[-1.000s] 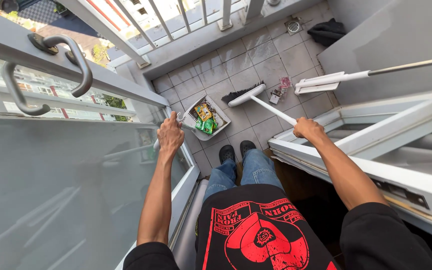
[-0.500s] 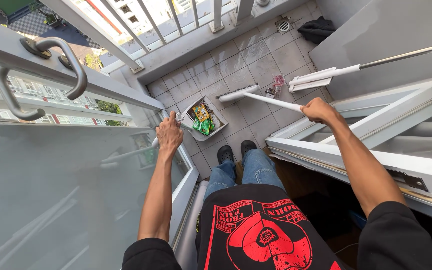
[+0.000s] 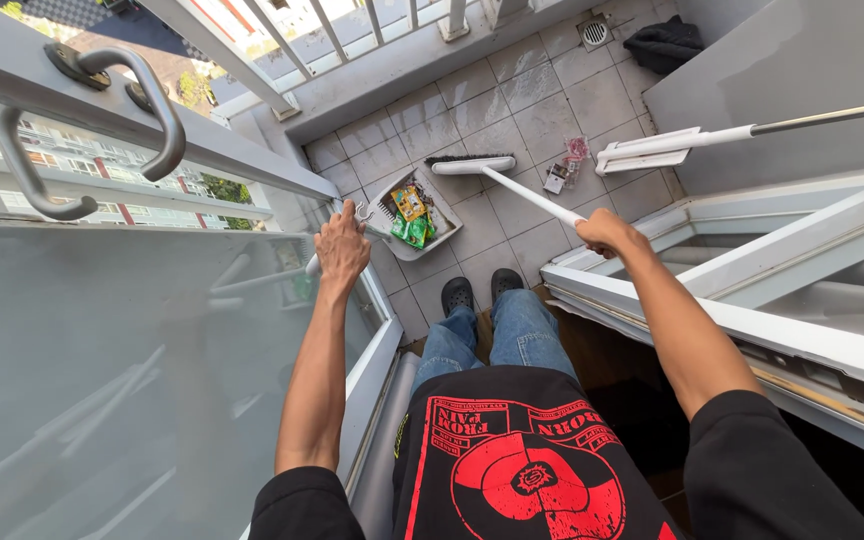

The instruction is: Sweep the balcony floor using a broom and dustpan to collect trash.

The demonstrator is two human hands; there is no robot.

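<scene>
Grey square floor tiles [image 3: 542, 110], damp-looking and stained, cover a narrow balcony seen from above. They are the landmark for everything here. Along their far edge runs a white metal railing [image 3: 352, 25]. On their left stands a frosted glass door [image 3: 102, 350] with a curved grey metal handle [image 3: 82, 130]; on their right lies a white sliding-door track [image 3: 752, 250]. In their far right corner sit a small drain [image 3: 594, 33] and a crumpled black cloth [image 3: 664, 42].

On the tiles' right side, a white flat mop head on a metal pole [image 3: 652, 152] leans near the wall. Mid-tile, a white long-handled broom with dark bristles [image 3: 472, 165] rests bristles down. The right hand [image 3: 604, 232] is wrapped fully closed round its slim white shaft, well up from the head. The broom is likely light and stiff, the plastic shaft smooth and a little slippery; a firm grip partway up the shaft should steer it best.

Just left of the broom head, a pale plastic dustpan [image 3: 412, 220] sits on the tiles, holding green and yellow wrappers [image 3: 412, 218]. The left hand [image 3: 342, 248] is closed round its upright handle. The pan likely weighs little and tips easily, so that handle is the place to hold it.

Small pink and grey litter scraps [image 3: 564, 165] lie on the tiles right of the broom head. Black slip-on shoes [image 3: 480, 292] stand at the near tile edge.
</scene>
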